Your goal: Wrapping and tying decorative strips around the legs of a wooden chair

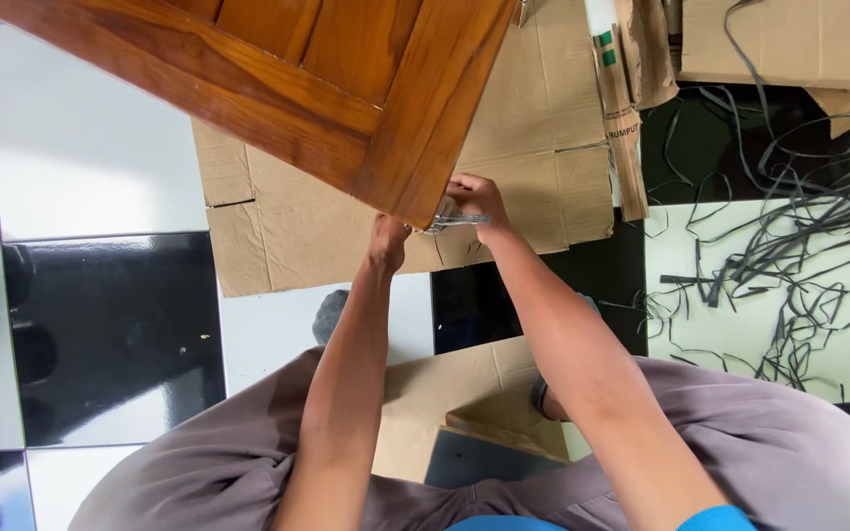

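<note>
Wooden panel (pixel 287 88) tilted across the top of the frame, long edge running from upper left down to its corner at centre, pointing at the person. Right hand (pixel 474 202) is closed on a small clear plastic piece (pixel 450 216) pressed at that corner; left hand (pixel 388 241) sits just below the corner, whether it grips I cannot tell. Flattened brown cardboard (pixel 523 167) beneath, a folded carton with a green-and-white label (pixel 604 49) upper right, grey strapping scraps (pixel 779 246) spread right
</note>
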